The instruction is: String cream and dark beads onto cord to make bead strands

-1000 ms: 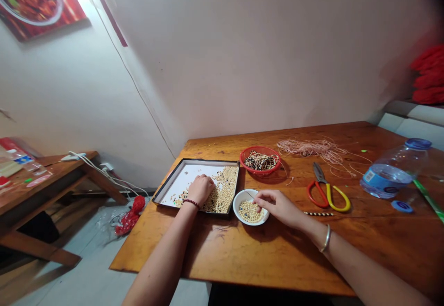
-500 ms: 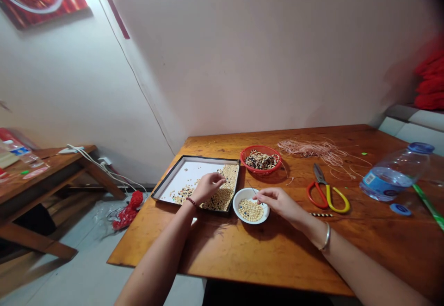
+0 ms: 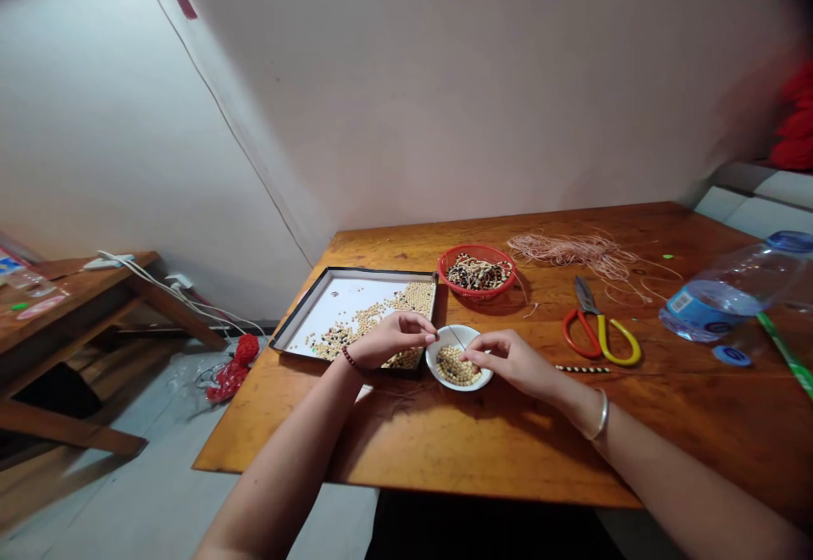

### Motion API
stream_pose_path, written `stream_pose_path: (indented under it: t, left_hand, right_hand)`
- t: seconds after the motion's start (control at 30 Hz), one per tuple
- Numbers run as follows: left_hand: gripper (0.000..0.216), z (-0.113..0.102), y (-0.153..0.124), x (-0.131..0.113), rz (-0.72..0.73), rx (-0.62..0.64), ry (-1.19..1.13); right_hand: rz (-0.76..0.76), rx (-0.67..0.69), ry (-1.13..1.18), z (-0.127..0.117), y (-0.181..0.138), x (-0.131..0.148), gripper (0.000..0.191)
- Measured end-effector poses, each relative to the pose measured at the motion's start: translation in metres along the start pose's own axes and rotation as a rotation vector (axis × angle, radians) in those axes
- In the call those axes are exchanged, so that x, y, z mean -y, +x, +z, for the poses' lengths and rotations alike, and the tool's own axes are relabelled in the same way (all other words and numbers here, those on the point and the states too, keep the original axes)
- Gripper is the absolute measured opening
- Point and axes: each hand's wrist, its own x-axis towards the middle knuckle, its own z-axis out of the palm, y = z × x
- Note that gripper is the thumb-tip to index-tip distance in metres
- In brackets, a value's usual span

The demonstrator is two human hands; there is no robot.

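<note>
My right hand (image 3: 508,361), with a silver bangle at its wrist, pinches a thin dark needle (image 3: 456,339) above a small white bowl (image 3: 432,369). Cream beads (image 3: 458,363) and a few dark ones lie in that bowl. At the bowl's left rim is my left hand (image 3: 392,340), thumb and forefinger closed on what looks like a small dark bead (image 3: 436,335). Beneath and behind this hand sits a black-rimmed tray (image 3: 318,302) with many loose cream and dark beads. A short strand of black and cream beads (image 3: 583,369) lies near my right wrist.
A red basket (image 3: 478,289) of strung beads stands behind the bowl. To its right are pinkish cord (image 3: 572,253), scissors (image 3: 598,327) with red and yellow handles, a water bottle (image 3: 717,306) and its blue cap (image 3: 732,355). The wall borders the wooden table's (image 3: 508,458) far edge.
My left hand has moved right, from over the tray's beads to the bowl's edge, close to the needle. My right hand still pinches the needle over the bowl. The view has shifted slightly.
</note>
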Motion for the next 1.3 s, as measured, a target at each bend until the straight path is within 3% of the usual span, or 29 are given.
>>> stream_pose_path:
  t: [0.2, 0.5, 0.77, 0.93, 1.3]
  left_hand:
    - [0.03, 0.0045, -0.001, -0.0017, -0.008, 0.06, -0.053]
    - [0.031, 0.0052, -0.0003, -0.0025, 0.015, 0.043, -0.03]
    - [0.028, 0.0056, 0.0019, 0.0011, 0.008, 0.09, -0.036]
    - [0.028, 0.0058, 0.0016, 0.0014, 0.008, 0.064, -0.034]
    - [0.031, 0.0082, 0.001, 0.0007, 0.006, 0.054, -0.019]
  right_hand:
    - [0.001, 0.078, -0.085, 0.0057, -0.0065, 0.0066, 0.032]
    - [-0.02, 0.073, -0.208, 0.0041, -0.0081, 0.0041, 0.032]
    - [-0.03, 0.08, -0.183, 0.0054, -0.0094, 0.0082, 0.031]
    - [-0.028, 0.041, -0.232, 0.0058, -0.008, 0.007, 0.03]
    - [0.009, 0.051, -0.106, 0.0054, -0.0054, 0.0026, 0.03]
